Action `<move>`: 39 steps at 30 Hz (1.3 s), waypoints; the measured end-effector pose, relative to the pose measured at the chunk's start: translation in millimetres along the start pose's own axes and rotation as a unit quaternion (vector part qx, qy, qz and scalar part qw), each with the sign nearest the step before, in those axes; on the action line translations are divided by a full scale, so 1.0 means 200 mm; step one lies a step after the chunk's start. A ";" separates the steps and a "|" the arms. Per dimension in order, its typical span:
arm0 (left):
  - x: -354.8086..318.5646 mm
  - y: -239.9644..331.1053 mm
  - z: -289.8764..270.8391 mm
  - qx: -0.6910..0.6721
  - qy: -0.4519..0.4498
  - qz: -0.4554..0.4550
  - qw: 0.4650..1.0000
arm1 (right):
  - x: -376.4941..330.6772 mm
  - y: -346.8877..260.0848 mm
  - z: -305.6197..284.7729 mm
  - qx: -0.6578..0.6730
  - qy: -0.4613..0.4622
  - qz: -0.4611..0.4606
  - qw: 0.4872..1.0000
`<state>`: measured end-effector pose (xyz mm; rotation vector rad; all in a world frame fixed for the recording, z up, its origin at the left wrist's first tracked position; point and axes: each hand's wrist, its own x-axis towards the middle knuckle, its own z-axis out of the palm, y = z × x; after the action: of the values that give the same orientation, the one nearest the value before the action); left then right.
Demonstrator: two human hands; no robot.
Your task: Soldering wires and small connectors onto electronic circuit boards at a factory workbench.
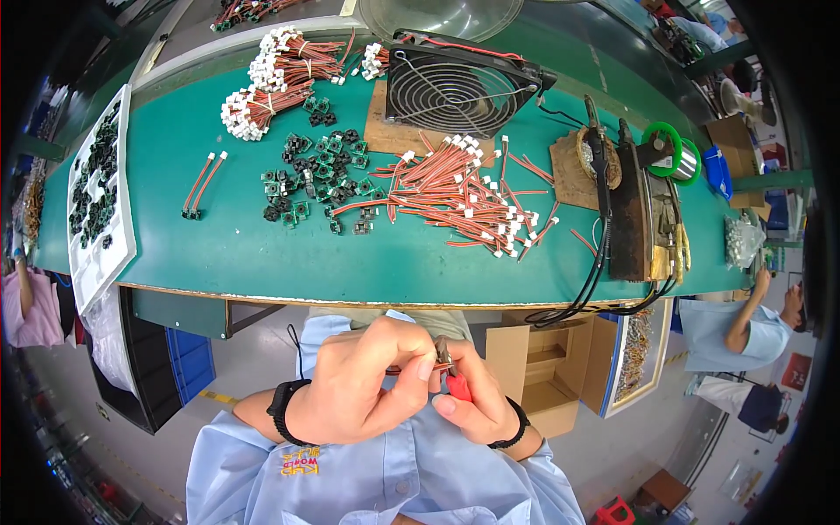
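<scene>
Close in front of my shirt, below the table's near edge, my left hand pinches a thin red-and-dark wire lead between thumb and forefinger. My right hand is closed around small red-handled pliers or cutters. Their metal jaws meet the wire beside my left fingertips; the wire's far end is hidden by my hands. On the green table ahead lies a loose heap of red-and-dark wires with white connectors. Small green circuit boards with black parts are piled left of it.
Two wired boards lie apart at left, near a white tray of boards. Tied wire bundles and a black fan stand farther back. A soldering iron and solder spool are right. Below sits a cardboard box.
</scene>
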<state>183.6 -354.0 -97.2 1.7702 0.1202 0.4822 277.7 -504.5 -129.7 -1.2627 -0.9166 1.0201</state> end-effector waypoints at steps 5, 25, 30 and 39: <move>0.00 0.00 0.00 0.009 -0.006 0.000 1.000 | 0.00 0.01 0.00 0.007 -0.005 -0.001 1.000; -0.02 -0.02 0.00 0.008 -0.004 -0.013 1.000 | -0.01 0.02 0.02 -0.109 0.052 -0.044 0.992; 0.00 0.00 -0.01 0.009 -0.016 -0.035 0.999 | -0.04 0.04 -0.03 -0.096 0.113 -0.034 0.988; -0.05 -0.07 0.03 -0.088 -0.012 -0.099 0.991 | -0.11 -0.15 -0.40 -0.143 0.639 -0.199 0.729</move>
<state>179.4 -359.0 -113.6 1.5715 0.2280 0.3185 349.7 -551.1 -107.9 -1.5247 -0.1731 -0.4520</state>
